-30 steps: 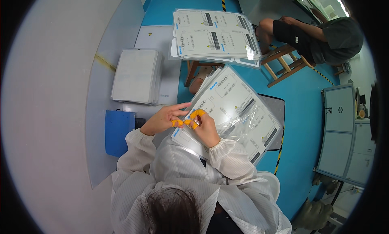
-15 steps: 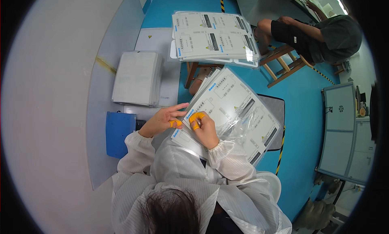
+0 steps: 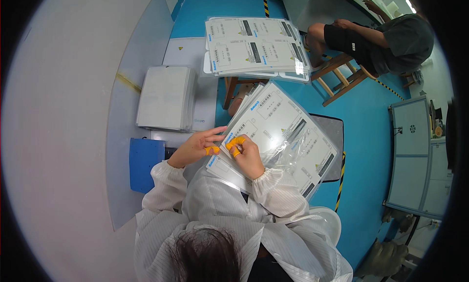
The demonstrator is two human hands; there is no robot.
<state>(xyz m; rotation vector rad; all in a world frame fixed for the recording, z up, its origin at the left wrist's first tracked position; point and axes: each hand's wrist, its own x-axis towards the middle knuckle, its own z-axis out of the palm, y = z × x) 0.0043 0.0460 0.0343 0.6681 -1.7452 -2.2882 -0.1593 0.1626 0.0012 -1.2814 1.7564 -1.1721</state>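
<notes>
A stack of printed white panels (image 3: 273, 113) with blue and black markings lies slanted across my lap. Over its top sheet, a crumpled clear film (image 3: 288, 147) catches the light. My right hand (image 3: 248, 160) rests at the stack's left part, thumb and forefinger in orange-yellow finger cots and pinched together; whatever sits between them is too small to make out. At the left edge of the stack is my left hand (image 3: 195, 147), its fingers stretched out toward the sheets and a similar cot on its thumb. It grips nothing that I can see.
Ahead, another pile of printed panels (image 3: 254, 50) lies on a wooden stool (image 3: 229, 94). To the left are a stack of plain white sheets (image 3: 163, 98) and a blue box (image 3: 146, 164). A seated person (image 3: 391, 47) is at the far right, near a grey cabinet (image 3: 408, 157).
The view has shifted slightly, so the surroundings sit a little lower at the left. Both hands keep nearly the same place and pose on the panels.
</notes>
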